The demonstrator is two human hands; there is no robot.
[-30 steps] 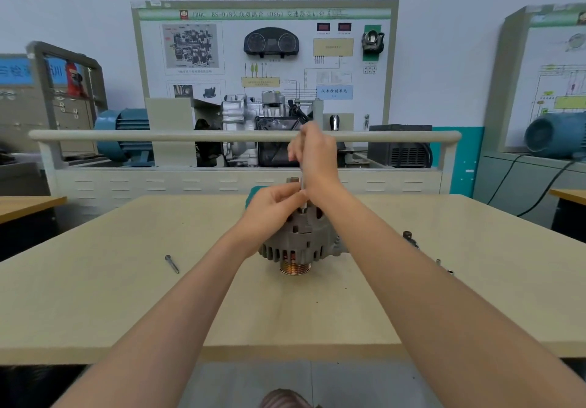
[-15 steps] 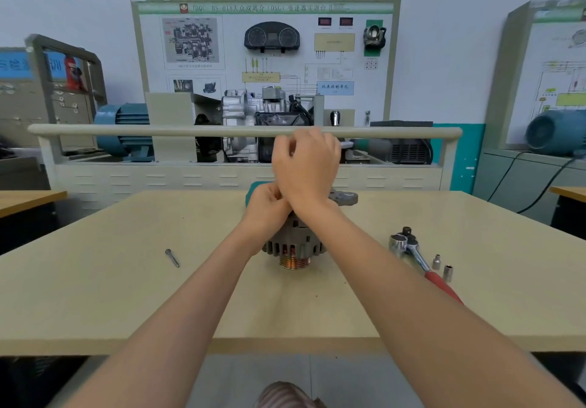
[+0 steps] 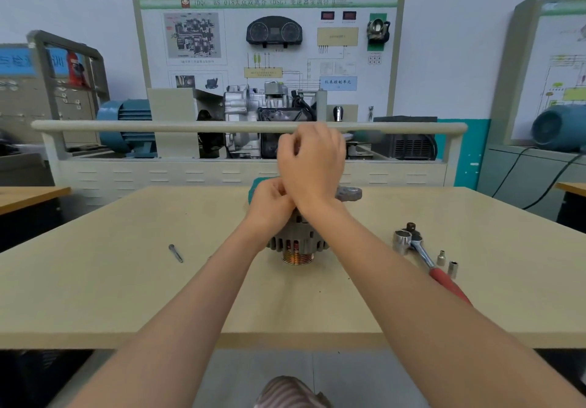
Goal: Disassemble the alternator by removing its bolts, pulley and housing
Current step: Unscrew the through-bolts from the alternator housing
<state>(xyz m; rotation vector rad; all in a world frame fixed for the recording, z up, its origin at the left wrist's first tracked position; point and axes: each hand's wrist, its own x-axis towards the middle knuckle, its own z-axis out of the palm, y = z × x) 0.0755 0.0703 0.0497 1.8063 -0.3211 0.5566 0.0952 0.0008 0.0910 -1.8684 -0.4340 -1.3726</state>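
Note:
The grey alternator (image 3: 298, 242) stands in the middle of the table (image 3: 126, 280) with its copper-coloured pulley (image 3: 298, 259) facing down. A mounting ear (image 3: 350, 193) sticks out at its right. My left hand (image 3: 269, 204) grips the top of the alternator with curled fingers. My right hand (image 3: 312, 160) is raised just above it, fingers curled round a thin tool that the hand hides. One long loose bolt (image 3: 176, 253) lies on the table to the left.
A red-handled ratchet (image 3: 421, 252) with a large socket (image 3: 401, 241) lies to the right, beside two small sockets (image 3: 440, 258). Something teal (image 3: 255, 184) shows behind my left hand. A training bench with a rail (image 3: 158, 127) stands beyond the table's far edge.
My right hand has turned from upright to knuckles-forward above the alternator, hiding the thin shaft seen before. The ratchet and sockets, hidden earlier by my forearm, now show. My left hand stays put.

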